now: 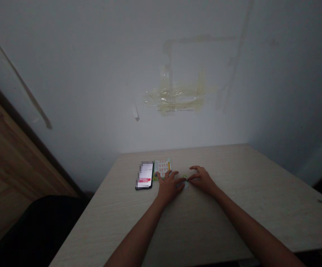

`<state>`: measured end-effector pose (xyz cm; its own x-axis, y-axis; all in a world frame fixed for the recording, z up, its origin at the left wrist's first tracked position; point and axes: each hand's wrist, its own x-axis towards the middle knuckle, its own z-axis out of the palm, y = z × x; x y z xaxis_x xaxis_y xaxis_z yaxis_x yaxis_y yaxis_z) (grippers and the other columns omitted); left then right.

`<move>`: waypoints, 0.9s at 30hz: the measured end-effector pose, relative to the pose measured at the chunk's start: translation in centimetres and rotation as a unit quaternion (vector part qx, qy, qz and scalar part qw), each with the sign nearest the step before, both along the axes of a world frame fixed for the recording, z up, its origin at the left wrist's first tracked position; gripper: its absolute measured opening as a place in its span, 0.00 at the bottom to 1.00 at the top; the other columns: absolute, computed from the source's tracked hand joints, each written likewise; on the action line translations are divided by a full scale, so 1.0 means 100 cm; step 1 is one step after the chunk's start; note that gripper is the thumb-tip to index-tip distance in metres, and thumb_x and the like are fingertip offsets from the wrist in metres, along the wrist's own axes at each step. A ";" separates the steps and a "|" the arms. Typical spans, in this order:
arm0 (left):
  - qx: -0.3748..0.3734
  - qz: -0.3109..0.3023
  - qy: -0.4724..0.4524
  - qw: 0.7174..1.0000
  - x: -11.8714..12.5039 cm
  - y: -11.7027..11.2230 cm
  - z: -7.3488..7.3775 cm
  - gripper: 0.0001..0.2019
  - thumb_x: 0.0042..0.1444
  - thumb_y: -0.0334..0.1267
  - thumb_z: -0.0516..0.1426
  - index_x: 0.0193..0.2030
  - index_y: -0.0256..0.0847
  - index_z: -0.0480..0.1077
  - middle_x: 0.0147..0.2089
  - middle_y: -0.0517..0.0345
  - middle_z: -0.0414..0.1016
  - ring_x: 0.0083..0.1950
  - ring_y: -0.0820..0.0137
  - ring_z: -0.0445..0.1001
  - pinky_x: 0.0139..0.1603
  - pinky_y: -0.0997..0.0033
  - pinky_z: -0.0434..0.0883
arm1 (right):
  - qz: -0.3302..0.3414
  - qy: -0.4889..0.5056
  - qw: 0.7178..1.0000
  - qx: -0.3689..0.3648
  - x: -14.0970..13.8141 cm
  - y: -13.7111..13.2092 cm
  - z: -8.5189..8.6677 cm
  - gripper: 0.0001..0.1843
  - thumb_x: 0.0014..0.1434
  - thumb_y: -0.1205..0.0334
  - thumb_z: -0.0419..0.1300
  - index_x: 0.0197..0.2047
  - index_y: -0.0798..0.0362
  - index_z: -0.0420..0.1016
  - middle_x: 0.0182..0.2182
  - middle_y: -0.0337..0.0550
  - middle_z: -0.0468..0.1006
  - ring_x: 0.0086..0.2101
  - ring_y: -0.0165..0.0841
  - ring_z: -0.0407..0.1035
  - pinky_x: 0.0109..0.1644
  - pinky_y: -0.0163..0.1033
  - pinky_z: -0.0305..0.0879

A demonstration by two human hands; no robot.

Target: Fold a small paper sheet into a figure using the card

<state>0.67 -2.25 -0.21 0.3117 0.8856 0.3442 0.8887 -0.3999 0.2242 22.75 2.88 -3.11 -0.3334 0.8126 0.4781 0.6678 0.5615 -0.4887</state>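
The left hand [169, 187] lay low, palm down, its outer fingers spread and its thumb and index finger drawn in toward a small green-and-white thing [186, 181]. The right hand [203, 181] came at the same thing from the other side, thumb and forefinger brought narrowly together at its edge while another finger stood out, bent, farther forward. The thing sat between the two sets of fingertips, small and dim; whether either hand truly gripped it or only touched it, I could not tell. Just beyond the left hand, partly under its outer fingers, was a printed card [162, 165] with a green edge and rows of small pictures. Left of that hand, beside the card, lay a phone [145, 175] with its screen lit and partly blurred out. A pale wood-grain table [261, 193] spread beneath both hands. Past them rose a grey-white wall [94, 74] bearing yellowed tape [177, 99], and far to their left leaned wooden boards [2, 148].
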 end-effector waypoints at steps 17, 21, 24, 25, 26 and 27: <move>-0.001 -0.009 0.006 1.000 -0.003 0.000 0.000 0.14 0.61 0.52 0.55 0.54 0.69 0.71 0.63 0.61 0.67 0.67 0.52 0.56 0.60 0.18 0.31 | -0.047 -0.028 0.998 0.019 -0.006 -0.004 0.001 0.08 0.55 0.57 0.65 0.39 0.42 0.84 0.51 0.49 0.72 0.53 0.44 0.65 0.57 0.52 0.63; 0.001 -0.015 -0.013 1.000 -0.004 0.000 0.000 0.14 0.60 0.51 0.56 0.53 0.62 0.72 0.63 0.59 0.67 0.67 0.53 0.58 0.61 0.18 0.30 | -0.041 -0.040 0.998 0.024 -0.008 -0.009 0.007 0.10 0.54 0.53 0.66 0.39 0.43 0.83 0.52 0.50 0.71 0.54 0.45 0.64 0.57 0.52 0.63; -0.001 -0.014 -0.036 0.999 -0.006 0.000 0.002 0.11 0.60 0.48 0.57 0.48 0.56 0.74 0.61 0.58 0.69 0.66 0.55 0.59 0.62 0.20 0.30 | -0.044 -0.047 0.998 0.024 -0.007 -0.011 0.011 0.14 0.52 0.52 0.67 0.43 0.44 0.82 0.52 0.51 0.71 0.54 0.45 0.63 0.57 0.51 0.63; -0.001 -0.009 -0.044 0.999 -0.007 -0.001 0.003 0.10 0.60 0.47 0.58 0.46 0.54 0.75 0.60 0.57 0.70 0.65 0.55 0.60 0.63 0.21 0.30 | -0.047 -0.048 0.997 0.024 -0.006 -0.011 0.012 0.14 0.52 0.53 0.67 0.43 0.44 0.82 0.52 0.51 0.71 0.54 0.46 0.62 0.58 0.52 0.62; 0.000 -0.004 -0.050 0.999 -0.007 -0.001 0.004 0.09 0.59 0.46 0.58 0.45 0.53 0.75 0.59 0.56 0.70 0.65 0.56 0.61 0.64 0.22 0.31 | -0.051 -0.048 0.997 0.023 -0.005 -0.010 0.011 0.15 0.52 0.53 0.67 0.44 0.44 0.82 0.53 0.51 0.71 0.55 0.46 0.62 0.58 0.52 0.62; 0.000 0.002 -0.055 0.998 -0.008 -0.001 0.005 0.08 0.59 0.45 0.59 0.43 0.52 0.75 0.58 0.56 0.71 0.64 0.56 0.61 0.64 0.23 0.31 | -0.055 -0.046 0.997 0.021 -0.003 -0.009 0.010 0.15 0.52 0.54 0.67 0.44 0.44 0.82 0.53 0.51 0.71 0.55 0.46 0.62 0.58 0.52 0.62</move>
<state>-0.10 -2.35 0.26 0.2687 0.8871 0.3753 0.8603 -0.3963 0.3207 22.44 1.99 -2.08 -0.2883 0.8265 0.4835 0.7672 0.5015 -0.3999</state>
